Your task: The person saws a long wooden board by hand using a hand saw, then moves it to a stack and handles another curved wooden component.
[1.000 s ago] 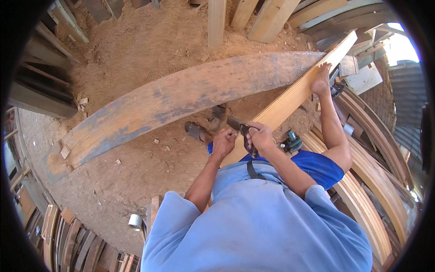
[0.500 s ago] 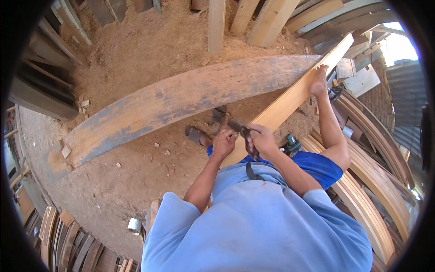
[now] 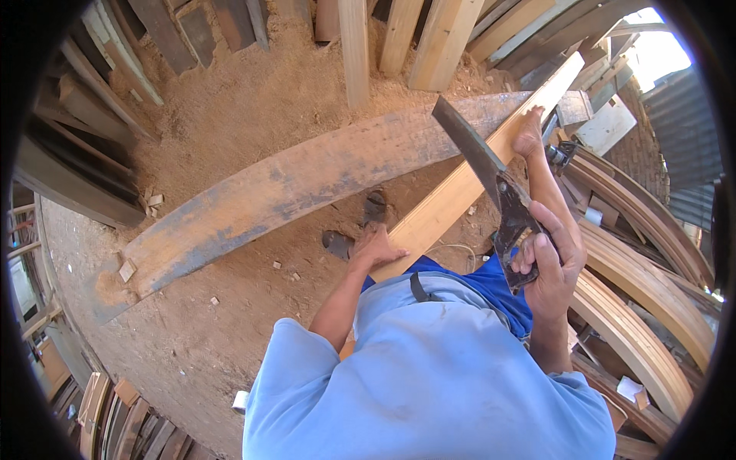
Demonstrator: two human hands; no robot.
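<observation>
In my right hand (image 3: 553, 264) is a handsaw (image 3: 468, 146), my fingers closed round its dark handle. The blade points up and away to the left, held above the long pale wooden board (image 3: 452, 195) and apart from it as far as I can see. My left hand (image 3: 374, 247) grips the near end of that board at its left edge, thumb laid across the top and the other fingers partly hidden. The board runs diagonally from my lap to the far right. My bare right foot (image 3: 529, 132) presses on its far part.
A wide, worn curved plank (image 3: 299, 180) lies across the sawdust-covered ground, under the board's far part. Sandals (image 3: 337, 244) lie near my left hand. Curved timbers (image 3: 629, 261) are stacked at right; upright planks (image 3: 448, 46) stand at the back. Small wood offcuts (image 3: 128, 270) are scattered about.
My right hand has lifted the saw up and to the right, away from my left hand. The left hand has come down onto the board's edge.
</observation>
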